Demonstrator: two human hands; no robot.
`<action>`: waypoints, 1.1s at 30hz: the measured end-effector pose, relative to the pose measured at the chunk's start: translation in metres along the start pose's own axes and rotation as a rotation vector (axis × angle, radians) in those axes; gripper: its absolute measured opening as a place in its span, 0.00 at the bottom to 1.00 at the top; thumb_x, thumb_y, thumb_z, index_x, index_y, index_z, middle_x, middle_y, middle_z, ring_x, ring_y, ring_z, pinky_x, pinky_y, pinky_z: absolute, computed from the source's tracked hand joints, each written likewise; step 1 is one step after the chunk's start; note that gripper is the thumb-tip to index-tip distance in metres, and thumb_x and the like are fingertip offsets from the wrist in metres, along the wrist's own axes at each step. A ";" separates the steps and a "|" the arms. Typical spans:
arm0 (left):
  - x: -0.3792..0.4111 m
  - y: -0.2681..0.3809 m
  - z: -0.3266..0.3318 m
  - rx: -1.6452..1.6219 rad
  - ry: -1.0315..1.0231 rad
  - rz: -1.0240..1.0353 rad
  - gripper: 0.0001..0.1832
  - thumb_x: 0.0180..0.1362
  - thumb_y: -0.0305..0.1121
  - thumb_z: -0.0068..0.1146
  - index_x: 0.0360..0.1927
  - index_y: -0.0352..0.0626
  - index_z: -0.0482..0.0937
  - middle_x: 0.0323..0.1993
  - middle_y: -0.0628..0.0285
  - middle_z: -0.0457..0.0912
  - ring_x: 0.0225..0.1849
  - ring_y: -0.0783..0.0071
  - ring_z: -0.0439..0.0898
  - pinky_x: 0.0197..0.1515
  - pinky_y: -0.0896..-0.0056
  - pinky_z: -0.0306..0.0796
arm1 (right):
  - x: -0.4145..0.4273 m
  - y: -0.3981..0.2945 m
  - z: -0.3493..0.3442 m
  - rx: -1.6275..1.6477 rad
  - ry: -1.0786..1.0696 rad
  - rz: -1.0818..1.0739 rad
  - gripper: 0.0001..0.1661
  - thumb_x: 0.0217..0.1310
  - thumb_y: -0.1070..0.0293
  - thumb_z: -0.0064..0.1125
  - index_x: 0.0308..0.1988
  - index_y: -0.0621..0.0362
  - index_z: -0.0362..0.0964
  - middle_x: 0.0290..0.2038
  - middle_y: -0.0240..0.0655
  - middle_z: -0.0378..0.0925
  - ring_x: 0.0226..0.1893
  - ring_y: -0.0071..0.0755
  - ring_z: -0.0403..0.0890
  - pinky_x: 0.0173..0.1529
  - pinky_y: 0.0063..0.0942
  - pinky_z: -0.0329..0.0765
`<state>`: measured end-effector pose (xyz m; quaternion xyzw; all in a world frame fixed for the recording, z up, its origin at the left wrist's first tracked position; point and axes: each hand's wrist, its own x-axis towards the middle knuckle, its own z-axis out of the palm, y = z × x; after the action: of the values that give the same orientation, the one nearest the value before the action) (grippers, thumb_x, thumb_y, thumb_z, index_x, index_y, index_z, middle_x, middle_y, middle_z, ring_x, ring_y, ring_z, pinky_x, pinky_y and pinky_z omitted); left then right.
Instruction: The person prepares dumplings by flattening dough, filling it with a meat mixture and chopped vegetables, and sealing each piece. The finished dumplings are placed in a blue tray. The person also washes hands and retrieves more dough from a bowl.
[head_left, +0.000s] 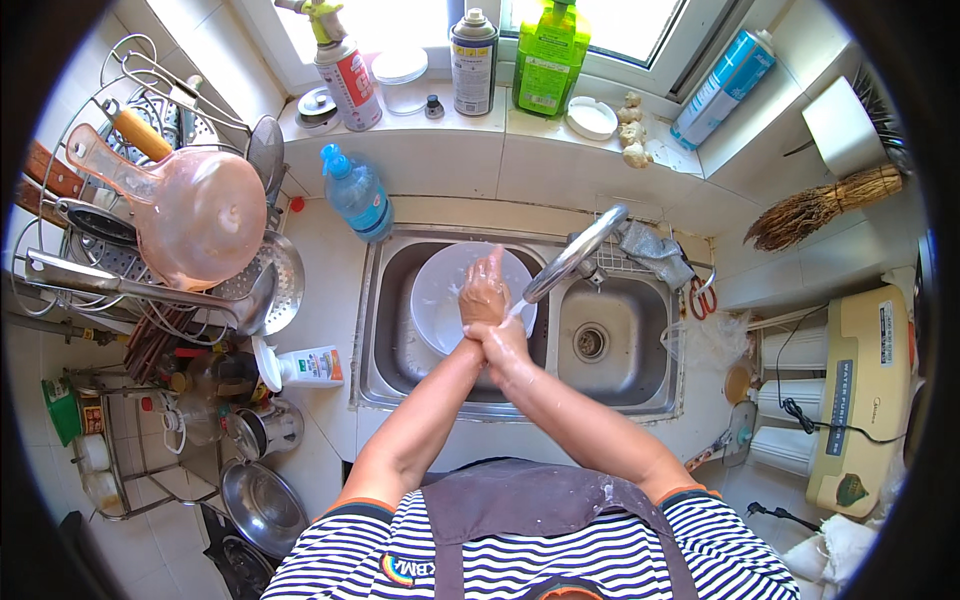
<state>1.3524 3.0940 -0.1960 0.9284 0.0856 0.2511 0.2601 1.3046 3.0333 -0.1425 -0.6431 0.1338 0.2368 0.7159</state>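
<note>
My left hand (484, 292) is held out over a white plastic basin (435, 300), its fingers pointing toward the window and wet. My right hand (501, 345) is wrapped around my left wrist, with wet skin and traces of suds. Water runs from the chrome faucet (577, 251) onto my hands, just right of the left hand. The basin stands in the left bowl of a stainless steel double sink (390, 352); some water or suds shows inside it. In the right bowl a drain strainer (591, 342) is visible.
A blue pump bottle (358, 196) stands behind the sink's left corner, a white bottle (311, 367) left of it. A wire rack with a pink ladle (206, 217) crowds the left. Red-handled scissors (702, 298) and a grey cloth (652, 251) hang at right, near a water purifier (859, 405).
</note>
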 end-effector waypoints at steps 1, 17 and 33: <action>-0.001 0.000 0.000 -0.151 -0.019 -0.102 0.21 0.58 0.26 0.53 0.57 0.41 0.72 0.48 0.52 0.80 0.45 0.58 0.81 0.47 0.59 0.75 | 0.006 -0.004 -0.005 0.197 -0.155 0.170 0.29 0.49 0.76 0.63 0.54 0.64 0.68 0.39 0.40 0.78 0.45 0.42 0.80 0.51 0.39 0.77; 0.003 0.026 -0.039 -0.922 -0.100 -0.319 0.15 0.64 0.31 0.51 0.52 0.38 0.80 0.43 0.51 0.85 0.47 0.63 0.83 0.56 0.68 0.73 | 0.075 -0.018 -0.009 0.763 -0.344 0.209 0.08 0.58 0.66 0.63 0.31 0.57 0.74 0.30 0.39 0.78 0.37 0.38 0.82 0.47 0.36 0.79; 0.002 0.069 -0.047 -1.538 -0.269 -1.174 0.31 0.68 0.60 0.42 0.65 0.50 0.66 0.51 0.62 0.78 0.44 0.64 0.78 0.44 0.62 0.73 | 0.092 -0.045 -0.008 0.107 0.055 -0.097 0.22 0.72 0.59 0.43 0.59 0.59 0.65 0.59 0.47 0.69 0.64 0.43 0.66 0.66 0.41 0.64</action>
<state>1.3317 3.0564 -0.1244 0.3362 0.3168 -0.0390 0.8860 1.4070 3.0379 -0.1502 -0.6159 0.1347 0.1765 0.7559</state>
